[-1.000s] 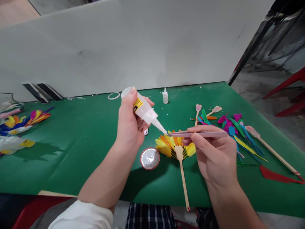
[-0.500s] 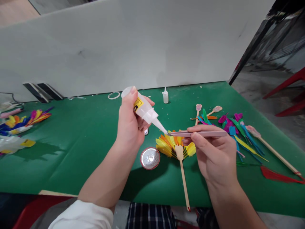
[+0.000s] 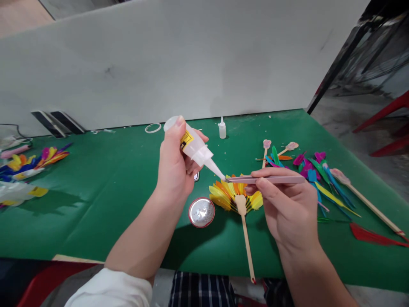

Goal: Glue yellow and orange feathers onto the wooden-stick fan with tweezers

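My left hand is closed around a translucent glue bottle with a yellow label, tilted nozzle-down to the right. In my right hand are pinkish tweezers, held level and pointing left. The nozzle meets the tweezer tips; anything between them is too small to make out. Beneath lies a fan of yellow and orange feathers, spread around the head of a wooden stick. A round silver lid with a red rim rests left of the fan.
Loose coloured feathers and a longer wooden stick lie at the right, with a red tassel. A small white bottle stands upright near the pale partition. More feathers sit at far left on the green table.
Almost nothing differs. Both hands keep the same pose, with the nozzle still at the tweezer tips; the slight shift to the right runs through the whole view.
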A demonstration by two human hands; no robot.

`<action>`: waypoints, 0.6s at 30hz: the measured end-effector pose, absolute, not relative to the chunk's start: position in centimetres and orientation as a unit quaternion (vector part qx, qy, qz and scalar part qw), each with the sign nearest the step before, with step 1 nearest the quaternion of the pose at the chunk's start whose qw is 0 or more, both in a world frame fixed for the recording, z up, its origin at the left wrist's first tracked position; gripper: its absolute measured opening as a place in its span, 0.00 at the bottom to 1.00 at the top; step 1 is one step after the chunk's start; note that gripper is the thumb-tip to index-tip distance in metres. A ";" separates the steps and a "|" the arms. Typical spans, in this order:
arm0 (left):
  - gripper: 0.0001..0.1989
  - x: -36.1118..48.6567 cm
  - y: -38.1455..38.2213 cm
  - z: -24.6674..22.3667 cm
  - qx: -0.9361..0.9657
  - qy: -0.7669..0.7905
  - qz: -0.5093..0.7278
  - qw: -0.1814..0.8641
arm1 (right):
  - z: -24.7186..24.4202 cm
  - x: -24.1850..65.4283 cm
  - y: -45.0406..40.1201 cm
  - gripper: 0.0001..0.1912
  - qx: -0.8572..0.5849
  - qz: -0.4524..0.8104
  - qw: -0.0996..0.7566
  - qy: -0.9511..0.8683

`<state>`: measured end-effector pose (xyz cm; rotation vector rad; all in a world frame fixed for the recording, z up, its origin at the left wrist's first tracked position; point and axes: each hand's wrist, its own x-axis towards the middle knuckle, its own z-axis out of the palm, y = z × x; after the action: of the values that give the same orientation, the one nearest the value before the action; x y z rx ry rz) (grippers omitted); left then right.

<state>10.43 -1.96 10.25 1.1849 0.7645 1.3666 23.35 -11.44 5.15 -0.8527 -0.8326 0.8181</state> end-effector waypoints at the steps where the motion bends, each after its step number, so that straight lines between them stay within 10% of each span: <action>1: 0.27 10.5 -2.0 10.3 0.499 0.323 0.580 0.556 | 5.1 23.4 -11.4 0.04 -0.391 0.372 0.750 -0.382; 18: 0.25 10.5 -1.9 10.3 0.502 0.324 0.581 0.553 | 5.1 23.4 -11.4 0.04 -0.384 0.376 0.751 -0.383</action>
<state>10.47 -1.92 10.30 1.1863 0.7669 1.3735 23.45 -11.41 5.07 -0.8398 -0.8371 0.8218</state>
